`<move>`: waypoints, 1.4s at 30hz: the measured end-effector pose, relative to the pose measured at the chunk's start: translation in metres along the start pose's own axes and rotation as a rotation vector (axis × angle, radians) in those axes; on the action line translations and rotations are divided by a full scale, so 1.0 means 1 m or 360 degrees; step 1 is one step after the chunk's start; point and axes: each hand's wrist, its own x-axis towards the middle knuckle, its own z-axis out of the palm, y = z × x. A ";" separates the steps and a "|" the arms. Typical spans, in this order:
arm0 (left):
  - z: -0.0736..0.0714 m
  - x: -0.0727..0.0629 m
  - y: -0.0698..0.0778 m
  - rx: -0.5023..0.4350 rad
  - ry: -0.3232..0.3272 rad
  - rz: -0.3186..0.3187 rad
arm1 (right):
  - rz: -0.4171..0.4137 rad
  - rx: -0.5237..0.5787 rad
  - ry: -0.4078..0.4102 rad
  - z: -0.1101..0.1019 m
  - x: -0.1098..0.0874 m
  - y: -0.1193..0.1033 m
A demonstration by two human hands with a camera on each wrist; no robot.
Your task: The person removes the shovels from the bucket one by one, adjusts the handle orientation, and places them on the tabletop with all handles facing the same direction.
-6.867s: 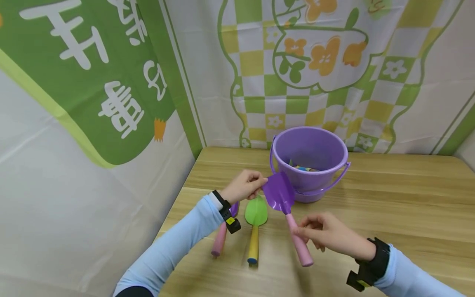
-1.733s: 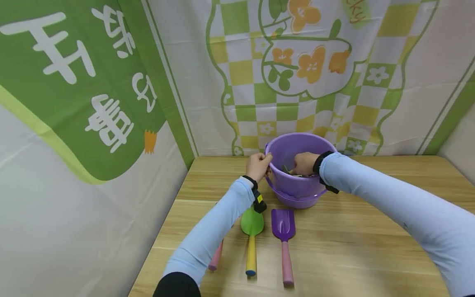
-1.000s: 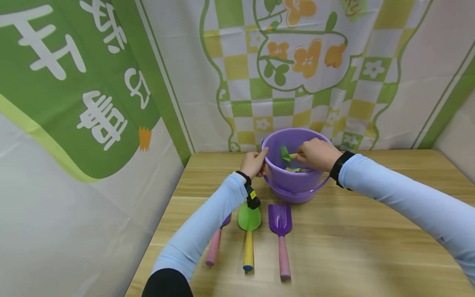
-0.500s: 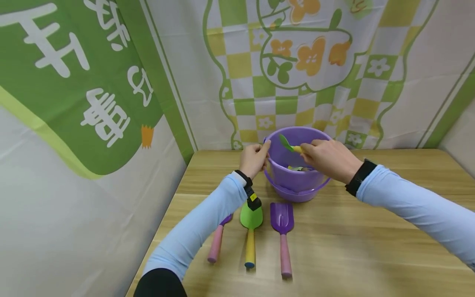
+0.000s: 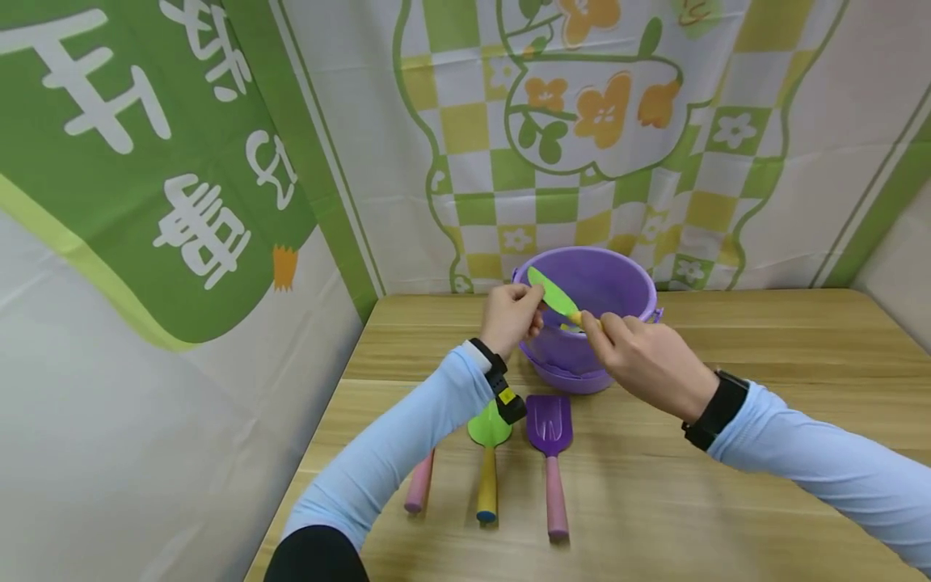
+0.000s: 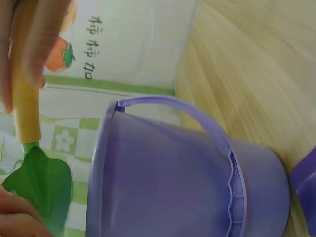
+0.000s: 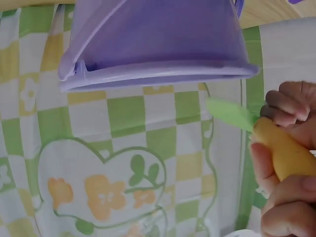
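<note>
My right hand (image 5: 655,360) grips the yellow handle of a small green toy shovel (image 5: 556,297), raised in front of the purple bucket's opening. At the blade's edge, my left hand (image 5: 512,319) pinches it between thumb and curled fingers. The left wrist view shows the green blade (image 6: 47,185) pointing down, with left-hand fingers (image 6: 19,217) overlapping it. Behind both hands stands the purple bucket (image 5: 570,356), upright, its handle hanging down at the front. A few small pieces show inside it, mostly hidden by the rim and the shovel.
On the wooden table (image 5: 764,372), a purple shovel (image 5: 550,424) with a pink handle lies before the bucket. Left of it are a green shovel (image 5: 487,477) with a yellow handle and another pink handle (image 5: 419,485), partly under my left arm. Printed cloth (image 5: 473,178) hangs behind.
The purple shovel went from my hands to the table. My right hand drew the green shovel out of the bucket, toward me. My left hand moved from the bucket's rim to the blade.
</note>
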 end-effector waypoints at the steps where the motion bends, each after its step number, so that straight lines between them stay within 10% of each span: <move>1: 0.001 -0.001 0.000 0.0013 -0.0010 0.0002 | 0.0002 -0.0035 0.0014 -0.001 -0.002 -0.003; 6: 0.005 -0.008 -0.002 0.0048 -0.0065 -0.0026 | 0.0128 0.0018 0.0023 -0.008 -0.011 -0.021; 13: 0.012 -0.017 -0.004 0.0068 -0.0170 -0.0029 | 0.0529 0.0666 -0.0153 -0.025 -0.017 -0.030; 28: 0.037 -0.058 -0.016 0.0116 -0.0381 0.0006 | 0.1559 0.2173 -0.1126 -0.038 -0.050 -0.019; 42: 0.047 -0.087 -0.051 0.0273 -0.0742 -0.0202 | 0.1576 0.2619 -0.1289 -0.026 -0.094 -0.047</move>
